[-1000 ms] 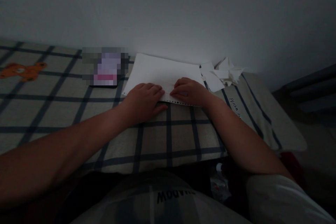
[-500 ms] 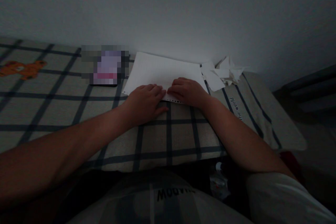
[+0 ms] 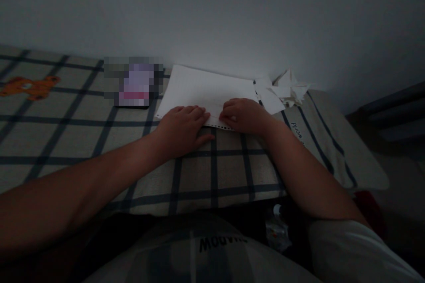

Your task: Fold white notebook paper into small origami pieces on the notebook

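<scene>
your left hand (image 3: 182,127) flat, fingers spread on sheet of paper (image 3: 206,90), pinning near edge | your right hand (image 3: 243,115) curled, fingertips pressing same punched edge, looks like creasing | sheet thin, white, lies on checked cloth (image 3: 99,141) by wall | paper scraps (image 3: 285,88) crumpled, right | phone (image 3: 133,86) left

Matt white paper sheet (image 3: 202,90) lies on woven checked cloth (image 3: 83,141).
</scene>
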### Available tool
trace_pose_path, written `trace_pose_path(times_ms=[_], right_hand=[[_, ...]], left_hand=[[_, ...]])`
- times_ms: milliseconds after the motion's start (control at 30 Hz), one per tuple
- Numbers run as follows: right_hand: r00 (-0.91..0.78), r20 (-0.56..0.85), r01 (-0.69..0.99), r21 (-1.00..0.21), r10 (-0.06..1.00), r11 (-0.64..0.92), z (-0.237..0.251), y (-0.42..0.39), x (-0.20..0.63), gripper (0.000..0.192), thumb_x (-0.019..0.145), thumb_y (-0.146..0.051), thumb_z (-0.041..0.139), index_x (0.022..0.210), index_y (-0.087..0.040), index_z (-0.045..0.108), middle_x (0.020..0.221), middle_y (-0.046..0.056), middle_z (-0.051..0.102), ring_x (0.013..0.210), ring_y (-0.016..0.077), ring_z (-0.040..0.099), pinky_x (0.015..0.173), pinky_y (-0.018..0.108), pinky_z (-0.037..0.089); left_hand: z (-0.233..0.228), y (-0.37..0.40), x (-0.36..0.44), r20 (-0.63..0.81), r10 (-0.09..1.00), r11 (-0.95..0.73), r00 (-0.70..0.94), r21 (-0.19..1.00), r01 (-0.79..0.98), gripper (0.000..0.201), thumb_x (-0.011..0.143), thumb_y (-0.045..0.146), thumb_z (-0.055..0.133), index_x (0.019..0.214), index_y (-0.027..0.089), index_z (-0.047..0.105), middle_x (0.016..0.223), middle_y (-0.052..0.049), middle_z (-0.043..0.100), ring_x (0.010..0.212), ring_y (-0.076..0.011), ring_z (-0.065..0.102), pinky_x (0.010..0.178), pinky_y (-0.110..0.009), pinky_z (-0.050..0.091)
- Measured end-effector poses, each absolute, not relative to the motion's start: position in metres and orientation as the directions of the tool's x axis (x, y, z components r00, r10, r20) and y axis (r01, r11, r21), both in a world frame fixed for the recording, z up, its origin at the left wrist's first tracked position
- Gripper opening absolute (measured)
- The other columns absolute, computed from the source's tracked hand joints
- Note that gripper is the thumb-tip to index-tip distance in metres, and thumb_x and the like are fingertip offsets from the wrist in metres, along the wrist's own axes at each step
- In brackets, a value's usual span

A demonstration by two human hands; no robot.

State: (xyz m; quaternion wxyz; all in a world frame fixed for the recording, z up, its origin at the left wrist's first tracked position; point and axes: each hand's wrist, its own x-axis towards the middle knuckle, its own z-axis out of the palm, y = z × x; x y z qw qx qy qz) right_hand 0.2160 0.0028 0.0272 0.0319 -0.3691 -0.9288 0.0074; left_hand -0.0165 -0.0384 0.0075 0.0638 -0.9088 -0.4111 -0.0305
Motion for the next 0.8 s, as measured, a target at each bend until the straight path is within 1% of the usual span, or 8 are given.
trace_pose_path(times_ms=[133,233,400,533,600,700,800], right_hand=[[-0.685,0.001,0.728,-0.049,0.729,0.684,0.035,0.000,0.221,0.022,0.092,-0.022,0.059,0.089,-0.019,0.081,0.096,0.008,0.079,0.088,0.0221,0.067,0.075,0.035,0.044],[-0.677,-0.020,0.735,-0.062,0.736,0.675,0.038,0.000,0.224,0.021,0.089,-0.020,0.060,0.085,-0.019,0.080,0.091,0.007,0.079,0.086,0.0221,0.068,0.074,0.034,0.045],[-0.696,-0.015,0.713,-0.133,0.718,0.688,0.036,0.002,0.228,0.020,0.090,-0.022,0.061,0.082,-0.020,0.079,0.087,0.006,0.077,0.083,0.0200,0.067,0.074,0.033,0.045],[-0.710,0.004,0.693,-0.176,0.704,0.699,0.032,0.004,0.227,0.023,0.094,-0.024,0.060,0.086,-0.017,0.080,0.089,0.007,0.076,0.081,0.0181,0.065,0.074,0.031,0.044],[-0.707,0.024,0.694,-0.166,0.707,0.701,0.029,0.004,0.224,0.024,0.096,-0.025,0.059,0.093,-0.018,0.081,0.092,0.007,0.076,0.082,0.0185,0.065,0.073,0.031,0.042],[-0.717,0.059,0.685,-0.126,0.695,0.717,0.024,0.004,0.220,0.025,0.099,-0.026,0.056,0.101,-0.021,0.081,0.096,0.007,0.077,0.085,0.0193,0.065,0.073,0.032,0.040],[-0.729,0.078,0.678,-0.055,0.680,0.733,0.019,0.004,0.215,0.027,0.102,-0.026,0.053,0.101,-0.021,0.080,0.098,0.007,0.076,0.085,0.0200,0.064,0.073,0.033,0.039]], left_hand=[[0.007,-0.039,-0.016,0.112,0.744,-0.650,0.659,-0.106,0.752,0.064,0.104,0.060,0.047,0.146,0.013,0.058,0.150,-0.017,0.060,0.133,-0.0346,0.060,0.107,-0.047,0.047],[0.007,-0.039,-0.016,0.126,0.748,-0.643,0.652,-0.108,0.758,0.061,0.104,0.059,0.046,0.145,0.016,0.059,0.149,-0.016,0.061,0.133,-0.0337,0.060,0.107,-0.046,0.046],[0.007,-0.039,-0.016,0.132,0.760,-0.627,0.636,-0.107,0.771,0.062,0.103,0.059,0.047,0.142,0.013,0.061,0.144,-0.018,0.063,0.128,-0.0363,0.061,0.106,-0.048,0.045],[0.006,-0.038,-0.017,0.143,0.785,-0.589,0.603,-0.132,0.797,0.062,0.103,0.059,0.046,0.140,0.012,0.061,0.142,-0.018,0.064,0.127,-0.0358,0.061,0.105,-0.047,0.045],[0.006,-0.037,-0.018,0.148,0.792,-0.577,0.593,-0.138,0.805,0.062,0.103,0.059,0.046,0.138,0.011,0.062,0.141,-0.019,0.064,0.126,-0.0358,0.061,0.104,-0.047,0.045],[0.006,-0.035,-0.019,0.153,0.776,-0.596,0.611,-0.137,0.791,0.059,0.103,0.059,0.047,0.140,0.016,0.062,0.138,-0.018,0.065,0.125,-0.0359,0.061,0.102,-0.047,0.046],[0.005,-0.035,-0.020,0.161,0.761,-0.615,0.628,-0.128,0.778,0.057,0.103,0.059,0.047,0.145,0.022,0.060,0.137,-0.017,0.065,0.127,-0.0368,0.060,0.103,-0.049,0.046]])
